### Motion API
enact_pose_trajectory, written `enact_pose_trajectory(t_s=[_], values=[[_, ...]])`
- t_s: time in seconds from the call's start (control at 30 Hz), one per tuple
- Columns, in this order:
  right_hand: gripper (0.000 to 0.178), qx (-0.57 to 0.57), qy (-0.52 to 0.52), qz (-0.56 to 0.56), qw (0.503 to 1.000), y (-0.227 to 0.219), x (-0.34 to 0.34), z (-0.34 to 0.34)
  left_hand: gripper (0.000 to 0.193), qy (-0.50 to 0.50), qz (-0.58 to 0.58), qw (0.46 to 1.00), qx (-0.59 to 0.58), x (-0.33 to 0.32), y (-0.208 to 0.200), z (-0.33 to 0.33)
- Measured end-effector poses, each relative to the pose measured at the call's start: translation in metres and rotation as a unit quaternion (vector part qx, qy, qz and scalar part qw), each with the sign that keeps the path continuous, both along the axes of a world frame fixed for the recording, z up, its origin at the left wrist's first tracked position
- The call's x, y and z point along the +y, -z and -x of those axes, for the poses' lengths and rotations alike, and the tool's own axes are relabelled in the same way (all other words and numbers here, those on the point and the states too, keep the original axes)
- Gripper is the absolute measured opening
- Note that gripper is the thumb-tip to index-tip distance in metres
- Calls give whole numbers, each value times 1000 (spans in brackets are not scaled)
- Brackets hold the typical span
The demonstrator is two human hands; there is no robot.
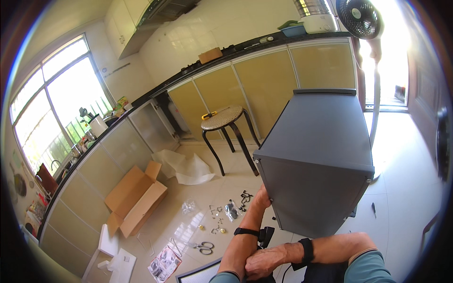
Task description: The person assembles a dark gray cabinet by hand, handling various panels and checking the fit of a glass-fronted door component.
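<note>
A dark grey box-shaped cabinet point(316, 188) stands on the floor before me, with small round fittings at its upper front corners. My left hand point(265, 195) reaches to its left side, touching near the front edge; its fingers are hidden behind the panel. Across my left forearm lies my right hand point(268, 260), closed, fingers curled under; whether anything is inside cannot be seen. Black bands with small devices circle both wrists. Left of my arm, scissors point(204, 247), small metal parts point(215, 211), a bag of hardware point(231, 210) and black hooks point(246, 196) lie on the floor.
An open cardboard box point(134, 200) and white foam pieces point(123, 265) lie left, beside printed sheets point(165, 262). A round stool point(222, 118) bears a yellow cutter point(208, 115). A fan point(361, 18) stands behind the cabinet; a thin dark tool point(374, 210) lies right.
</note>
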State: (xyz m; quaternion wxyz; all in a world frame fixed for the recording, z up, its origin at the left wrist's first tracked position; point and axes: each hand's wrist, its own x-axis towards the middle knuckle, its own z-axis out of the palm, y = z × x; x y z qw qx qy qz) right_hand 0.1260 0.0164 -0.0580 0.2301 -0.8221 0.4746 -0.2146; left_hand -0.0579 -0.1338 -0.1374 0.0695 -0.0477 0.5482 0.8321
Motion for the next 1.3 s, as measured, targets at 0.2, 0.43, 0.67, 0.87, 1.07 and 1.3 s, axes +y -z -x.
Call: enact_pose_trajectory(t_s=[0.2, 0.43, 0.67, 0.87, 1.07, 1.3], values=[[36, -30, -1, -21, 999, 21, -2, 10, 33, 5, 39, 998, 58, 22, -17, -11], [35, 12, -11, -54, 998, 10, -6, 8, 46, 19, 9, 999, -41, 19, -13, -9], [33, 4, -7, -80, 997, 7, -6, 8, 44, -6, -22, 999, -37, 33, -33, -23], [33, -4, -2, -67, 998, 2, -3, 6, 42, 8, -50, 999, -14, 31, -28, -20], [34, -10, -3, -35, 999, 5, 0, 6, 40, -18, -31, 998, -50, 36, -37, -24], [34, -10, -4, -40, 999, 8, -2, 4, 46, -4, -15, 999, -45, 30, -27, -18]])
